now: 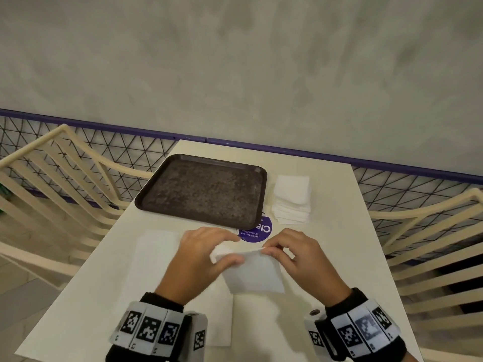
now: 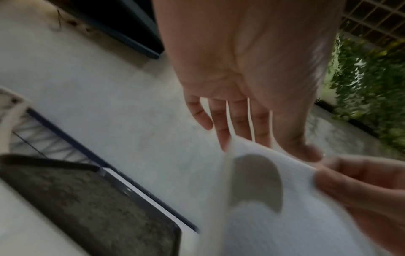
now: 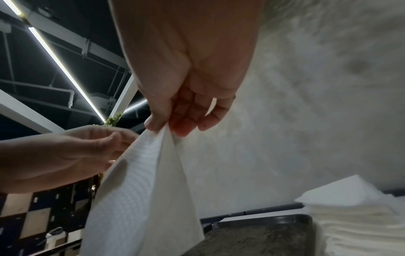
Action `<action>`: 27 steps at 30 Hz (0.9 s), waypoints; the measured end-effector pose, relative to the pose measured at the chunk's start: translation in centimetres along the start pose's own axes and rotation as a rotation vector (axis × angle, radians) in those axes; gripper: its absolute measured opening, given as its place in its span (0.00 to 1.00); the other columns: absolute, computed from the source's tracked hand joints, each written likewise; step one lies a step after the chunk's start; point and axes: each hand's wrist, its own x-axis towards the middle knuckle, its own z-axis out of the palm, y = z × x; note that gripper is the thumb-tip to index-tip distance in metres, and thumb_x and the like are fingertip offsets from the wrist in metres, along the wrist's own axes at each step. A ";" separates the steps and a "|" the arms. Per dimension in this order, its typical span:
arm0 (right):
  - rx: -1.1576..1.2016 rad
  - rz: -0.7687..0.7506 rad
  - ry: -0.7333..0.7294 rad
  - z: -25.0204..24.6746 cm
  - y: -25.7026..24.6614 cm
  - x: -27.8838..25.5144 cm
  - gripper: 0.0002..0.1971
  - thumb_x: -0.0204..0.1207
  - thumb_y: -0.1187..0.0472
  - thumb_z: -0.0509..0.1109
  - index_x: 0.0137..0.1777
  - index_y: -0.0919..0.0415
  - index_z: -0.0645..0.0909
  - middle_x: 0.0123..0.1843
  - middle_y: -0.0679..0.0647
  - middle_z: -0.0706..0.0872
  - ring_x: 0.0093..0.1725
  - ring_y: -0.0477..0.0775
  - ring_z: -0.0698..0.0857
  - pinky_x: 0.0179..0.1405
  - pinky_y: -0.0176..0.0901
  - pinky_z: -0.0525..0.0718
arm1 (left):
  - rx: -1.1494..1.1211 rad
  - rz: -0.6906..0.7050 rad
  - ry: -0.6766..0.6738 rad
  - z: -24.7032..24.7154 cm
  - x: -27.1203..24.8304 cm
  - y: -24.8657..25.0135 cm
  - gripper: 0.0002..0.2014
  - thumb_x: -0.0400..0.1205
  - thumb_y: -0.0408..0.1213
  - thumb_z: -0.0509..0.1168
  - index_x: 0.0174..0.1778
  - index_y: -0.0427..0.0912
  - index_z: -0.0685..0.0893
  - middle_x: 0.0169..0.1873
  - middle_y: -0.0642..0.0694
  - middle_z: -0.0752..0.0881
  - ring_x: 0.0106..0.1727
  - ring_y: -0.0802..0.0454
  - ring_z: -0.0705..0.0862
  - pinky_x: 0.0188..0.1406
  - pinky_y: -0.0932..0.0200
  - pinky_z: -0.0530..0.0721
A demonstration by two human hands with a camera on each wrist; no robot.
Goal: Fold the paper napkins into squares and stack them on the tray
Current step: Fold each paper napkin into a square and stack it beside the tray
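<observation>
I hold a white paper napkin up over the table in both hands. My left hand grips its upper left edge, thumb in front and fingers behind. My right hand pinches the upper right corner between thumb and fingertips. The napkin hangs down, doubled over. The dark brown tray lies beyond my hands with nothing on it. A stack of white napkins sits just right of the tray.
A larger unfolded napkin lies flat on the white table under my left forearm. A round purple sticker shows by the tray's near right corner. Cream slatted chairs flank the table; a mesh fence runs behind.
</observation>
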 end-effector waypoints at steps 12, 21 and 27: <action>0.260 0.243 -0.206 1.6 -0.3 -1.0 0.10 0.78 0.55 0.68 0.36 0.45 0.75 0.29 0.39 0.81 0.33 0.39 0.79 0.32 0.26 0.70 | -0.368 -0.235 0.163 0.7 0.9 1.7 0.07 0.70 0.50 0.68 0.31 0.54 0.88 0.33 0.69 0.86 0.40 0.67 0.84 0.38 0.78 0.75; 0.368 0.373 -0.162 0.9 2.1 0.4 0.06 0.74 0.57 0.74 0.47 0.43 0.83 0.46 0.43 0.87 0.44 0.39 0.83 0.41 0.29 0.79 | -0.425 -0.351 0.179 1.4 1.3 0.3 0.16 0.75 0.38 0.73 0.26 0.64 0.85 0.30 0.67 0.86 0.35 0.68 0.82 0.33 0.77 0.74; 0.388 0.413 -0.172 2.2 4.1 1.9 0.10 0.74 0.62 0.73 0.38 0.43 0.83 0.27 0.34 0.82 0.30 0.38 0.77 0.36 0.28 0.75 | -0.395 -0.428 0.145 2.9 1.9 -1.0 0.10 0.76 0.35 0.70 0.34 0.58 0.85 0.34 0.69 0.86 0.40 0.68 0.82 0.37 0.77 0.75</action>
